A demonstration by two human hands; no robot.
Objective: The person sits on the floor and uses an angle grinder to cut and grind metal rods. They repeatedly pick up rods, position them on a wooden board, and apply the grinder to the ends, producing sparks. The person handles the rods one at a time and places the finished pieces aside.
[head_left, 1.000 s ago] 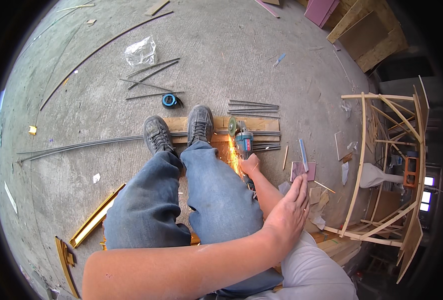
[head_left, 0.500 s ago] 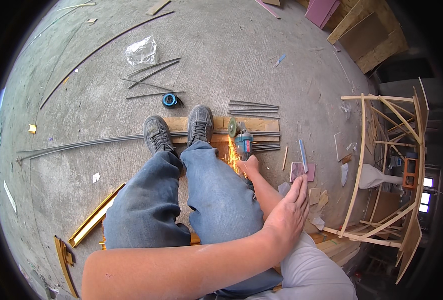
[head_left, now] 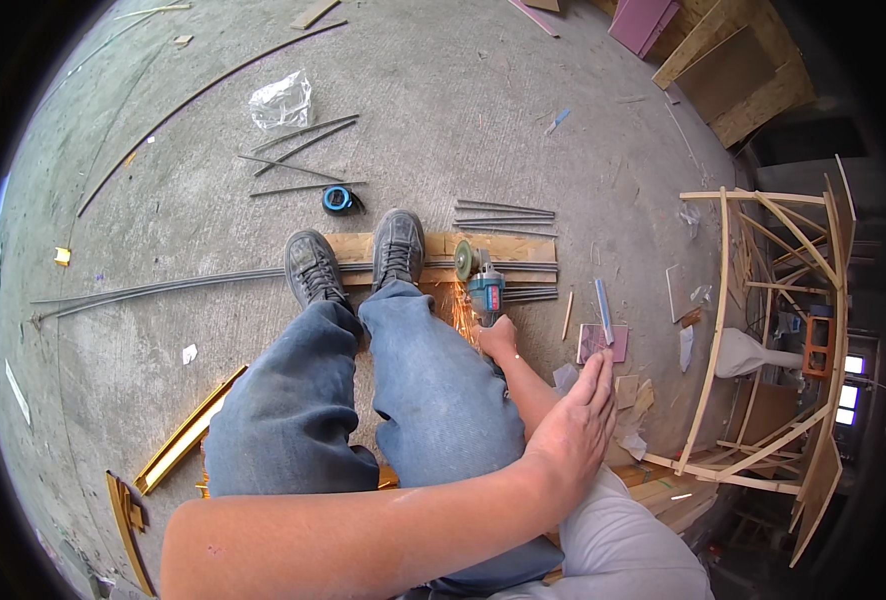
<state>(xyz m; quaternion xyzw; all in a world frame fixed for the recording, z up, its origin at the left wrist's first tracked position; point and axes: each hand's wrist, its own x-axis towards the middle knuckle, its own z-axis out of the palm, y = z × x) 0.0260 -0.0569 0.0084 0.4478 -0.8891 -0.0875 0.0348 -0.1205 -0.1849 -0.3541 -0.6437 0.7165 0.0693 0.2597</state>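
Observation:
My right hand (head_left: 498, 340) grips the body of a blue-green angle grinder (head_left: 486, 291), down between my right leg and the floor at the right. Its greenish disc (head_left: 464, 260) meets a bundle of long thin metal rods (head_left: 193, 284) lying across a wooden board (head_left: 356, 246). Orange sparks (head_left: 466, 316) stream back toward my right shin. Both shoes (head_left: 399, 246) press on the rods over the board. My left arm crosses over my lap, and my left hand (head_left: 578, 410) lies with its fingers stretched out over my right arm, holding nothing.
Short cut rods (head_left: 505, 218) lie beside the board, others (head_left: 303, 148) farther left near a blue tape measure (head_left: 338, 199) and clear plastic (head_left: 282, 99). Right are a pencil (head_left: 567, 315), a blue marker (head_left: 604, 305), a pink square (head_left: 603, 343) and a wooden frame (head_left: 723, 330).
Sparks still fly, spreading a little differently and redder. The grinder has barely shifted, and both hands keep nearly the same places.

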